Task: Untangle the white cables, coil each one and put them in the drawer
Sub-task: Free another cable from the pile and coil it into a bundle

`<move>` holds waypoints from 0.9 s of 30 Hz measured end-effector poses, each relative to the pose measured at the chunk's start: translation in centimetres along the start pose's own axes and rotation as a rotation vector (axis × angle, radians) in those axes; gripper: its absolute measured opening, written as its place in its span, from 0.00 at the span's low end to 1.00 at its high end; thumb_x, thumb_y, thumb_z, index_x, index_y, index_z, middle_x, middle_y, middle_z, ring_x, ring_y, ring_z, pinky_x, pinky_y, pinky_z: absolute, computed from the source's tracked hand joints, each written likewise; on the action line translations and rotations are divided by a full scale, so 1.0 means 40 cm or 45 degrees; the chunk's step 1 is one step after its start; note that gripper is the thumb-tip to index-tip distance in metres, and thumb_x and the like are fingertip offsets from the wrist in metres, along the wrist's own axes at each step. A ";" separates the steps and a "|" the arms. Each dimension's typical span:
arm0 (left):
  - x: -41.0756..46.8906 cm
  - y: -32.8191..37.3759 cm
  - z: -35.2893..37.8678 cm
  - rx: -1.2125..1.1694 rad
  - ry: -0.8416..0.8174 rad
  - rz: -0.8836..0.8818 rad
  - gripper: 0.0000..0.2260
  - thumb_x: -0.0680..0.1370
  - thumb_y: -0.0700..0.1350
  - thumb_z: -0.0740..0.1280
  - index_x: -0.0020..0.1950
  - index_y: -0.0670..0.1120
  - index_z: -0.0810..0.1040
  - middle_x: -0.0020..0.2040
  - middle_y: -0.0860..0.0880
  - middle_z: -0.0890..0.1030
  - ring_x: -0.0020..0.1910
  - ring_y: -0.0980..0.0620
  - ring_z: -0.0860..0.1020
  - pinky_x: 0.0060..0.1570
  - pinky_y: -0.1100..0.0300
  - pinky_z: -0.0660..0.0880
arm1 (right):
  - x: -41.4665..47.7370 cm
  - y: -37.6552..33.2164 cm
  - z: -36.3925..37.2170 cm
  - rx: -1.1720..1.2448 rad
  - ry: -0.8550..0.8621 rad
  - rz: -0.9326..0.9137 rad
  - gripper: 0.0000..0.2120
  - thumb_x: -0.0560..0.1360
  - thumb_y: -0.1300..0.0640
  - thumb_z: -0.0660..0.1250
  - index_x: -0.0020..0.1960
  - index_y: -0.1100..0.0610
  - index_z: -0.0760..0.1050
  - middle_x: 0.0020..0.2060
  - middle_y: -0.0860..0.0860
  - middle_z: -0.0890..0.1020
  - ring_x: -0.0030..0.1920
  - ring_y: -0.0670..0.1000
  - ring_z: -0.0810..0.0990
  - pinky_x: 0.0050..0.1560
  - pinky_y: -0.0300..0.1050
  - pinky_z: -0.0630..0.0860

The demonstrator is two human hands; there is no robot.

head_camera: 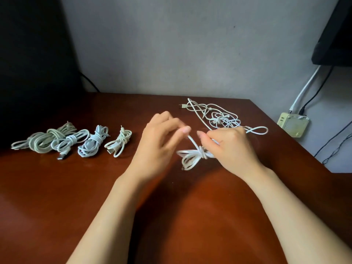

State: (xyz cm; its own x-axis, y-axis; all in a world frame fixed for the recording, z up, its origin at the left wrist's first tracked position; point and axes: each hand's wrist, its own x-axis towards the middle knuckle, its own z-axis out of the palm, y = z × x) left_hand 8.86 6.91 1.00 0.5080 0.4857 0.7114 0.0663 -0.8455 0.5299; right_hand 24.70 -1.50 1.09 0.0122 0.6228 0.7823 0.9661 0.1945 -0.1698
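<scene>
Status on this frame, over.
Right hand grips half-wrapped cable; left hand at its loose tail, grip blurred. Four coils done, left. Tangle waits behind. Nothing in the way.

Coiled cables (76, 141) lie left of tangle (219, 117).

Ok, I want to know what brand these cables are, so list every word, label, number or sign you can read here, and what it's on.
No text can be read anywhere in this view.
The four coiled cables, the tangled cables and the half-wound cable: no print visible.
The pale box at the right edge: small yellowish marks, too small to read.
</scene>
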 end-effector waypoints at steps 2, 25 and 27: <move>0.001 -0.009 -0.012 -0.143 0.008 -0.106 0.10 0.78 0.54 0.61 0.37 0.56 0.74 0.36 0.52 0.72 0.39 0.56 0.70 0.43 0.61 0.66 | 0.001 -0.034 -0.012 0.224 -0.078 0.077 0.25 0.77 0.53 0.62 0.23 0.59 0.63 0.19 0.47 0.61 0.24 0.51 0.61 0.27 0.36 0.55; -0.064 0.061 0.134 0.188 -0.162 -0.125 0.12 0.78 0.50 0.57 0.40 0.46 0.73 0.26 0.52 0.66 0.28 0.46 0.68 0.29 0.55 0.64 | 0.025 -0.012 -0.022 0.686 0.564 1.189 0.25 0.76 0.61 0.65 0.21 0.55 0.64 0.15 0.46 0.62 0.21 0.48 0.64 0.22 0.36 0.59; -0.065 0.056 0.141 0.331 -0.190 -0.023 0.13 0.78 0.49 0.56 0.35 0.46 0.66 0.25 0.52 0.65 0.26 0.42 0.69 0.26 0.54 0.66 | 0.016 -0.006 -0.016 0.244 0.458 0.949 0.25 0.74 0.57 0.64 0.22 0.54 0.57 0.16 0.51 0.56 0.22 0.49 0.57 0.28 0.42 0.54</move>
State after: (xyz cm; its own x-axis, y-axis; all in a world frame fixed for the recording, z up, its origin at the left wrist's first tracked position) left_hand 12.52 2.51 -2.27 0.6243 0.4796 0.6166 0.2846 -0.8747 0.3923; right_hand 24.64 -1.65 2.00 0.7408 0.3661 0.5632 0.6131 -0.0259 -0.7896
